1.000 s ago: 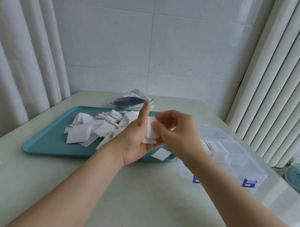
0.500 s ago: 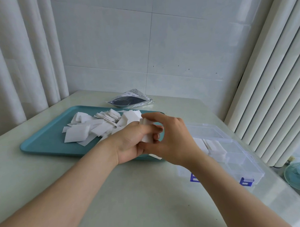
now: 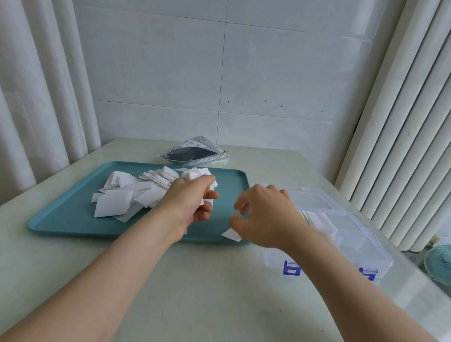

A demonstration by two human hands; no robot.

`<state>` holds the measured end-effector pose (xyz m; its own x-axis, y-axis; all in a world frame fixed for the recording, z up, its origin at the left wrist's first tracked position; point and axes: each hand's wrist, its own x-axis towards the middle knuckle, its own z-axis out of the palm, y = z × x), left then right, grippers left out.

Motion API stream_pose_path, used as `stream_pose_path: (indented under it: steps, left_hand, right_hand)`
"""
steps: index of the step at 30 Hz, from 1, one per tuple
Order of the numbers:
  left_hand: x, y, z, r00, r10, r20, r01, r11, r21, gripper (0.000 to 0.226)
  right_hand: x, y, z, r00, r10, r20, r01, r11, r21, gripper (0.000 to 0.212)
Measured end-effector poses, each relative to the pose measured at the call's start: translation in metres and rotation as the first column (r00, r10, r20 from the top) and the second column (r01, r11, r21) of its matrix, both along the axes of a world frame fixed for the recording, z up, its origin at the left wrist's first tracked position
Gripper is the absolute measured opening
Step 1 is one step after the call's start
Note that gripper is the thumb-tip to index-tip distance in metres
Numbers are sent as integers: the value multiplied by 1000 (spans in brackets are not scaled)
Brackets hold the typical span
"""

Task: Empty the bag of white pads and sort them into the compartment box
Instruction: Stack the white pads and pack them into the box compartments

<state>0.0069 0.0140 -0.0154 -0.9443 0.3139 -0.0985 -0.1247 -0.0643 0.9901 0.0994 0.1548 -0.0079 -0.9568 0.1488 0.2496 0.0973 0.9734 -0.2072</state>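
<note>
Left hand [image 3: 192, 202] clutches pads [image 3: 213, 185] over the tray's [image 3: 67, 220] near rim; right hand [image 3: 264, 215], at its 3 o'clock, hangs loosely spread beside the box [image 3: 362, 242].

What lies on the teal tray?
A loose heap of white pads lies across the teal tray's middle; one single pad lies near its front rim. The left hand, gripping more pads, hides the tray beneath it.

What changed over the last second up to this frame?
The hands, joined over a small stack of pads, have parted: the right hand moved toward the compartment box; whether it carries a pad is unclear. The left hand still grips the stack. Tray, pile, bag and box stayed put.
</note>
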Motion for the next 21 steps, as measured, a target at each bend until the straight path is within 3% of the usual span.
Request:
stream_pose_path:
  steps: [2, 4, 6, 10, 14, 18, 21]
  left_hand:
    - [-2, -2, -3, 1000, -6, -25, 5, 1000, -17, 18]
    - [-2, -4, -6, 998, -35, -53, 33, 999, -26, 24]
    - [-1, -4, -7, 995, -63, -72, 62, 998, -24, 27]
    - [2, -1, -6, 995, -51, -86, 47, 998, -46, 31]
    - [4, -3, -2, 994, -91, -67, 86, 994, -71, 37]
    - [12, -7, 5, 956, -294, 18, 295, 953, -64, 77]
    - [18, -6, 7, 897, -440, 38, 441, 898, -13, 95]
  right_hand:
    - [4, -4, -2, 994, 74, 80, -87, 981, 176, 45]
    - [6, -5, 0, 986, 133, 104, -152, 966, 207, 49]
    - [6, -4, 1, 972, 204, 116, -224, 956, 189, 39]
    - [3, -6, 2, 937, 348, 34, -348, 937, -4, 32]
    - [-2, -8, 6, 928, 349, -127, -369, 907, -201, 33]
    - [-6, -4, 7, 911, 266, -315, -391, 800, -456, 6]
    - [-6, -4, 6, 906, 163, -392, -384, 707, -594, 14]
